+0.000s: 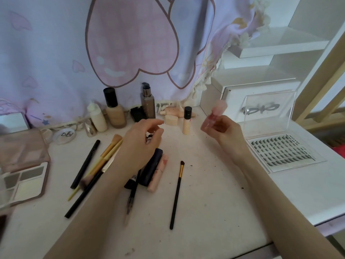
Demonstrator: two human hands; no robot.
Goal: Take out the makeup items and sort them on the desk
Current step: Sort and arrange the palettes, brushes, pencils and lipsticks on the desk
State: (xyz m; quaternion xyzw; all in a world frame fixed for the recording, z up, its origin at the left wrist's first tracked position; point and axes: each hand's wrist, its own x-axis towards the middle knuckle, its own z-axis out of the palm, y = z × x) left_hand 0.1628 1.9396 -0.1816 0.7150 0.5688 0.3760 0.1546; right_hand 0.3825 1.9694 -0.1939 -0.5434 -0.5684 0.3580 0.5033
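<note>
Above desk [205, 193]: right hand [226, 130] fingers pinching pink bottle [211, 118]; left hand [141, 139] loosely curled, empty. Risk: bottle slipping, toppling upright concealer [187, 121].

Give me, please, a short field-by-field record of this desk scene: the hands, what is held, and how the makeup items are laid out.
right hand: holds a small pink bottle raised above the desk
left hand: fingers loosely curled over the tubes, holding nothing visible
back row: foundation bottle, pump bottle, concealer tube, standing upright
centre left: brushes and pencils lying together
centre: single small brush lying apart
left edge: open palette
right: lash tray in clear open case
</note>
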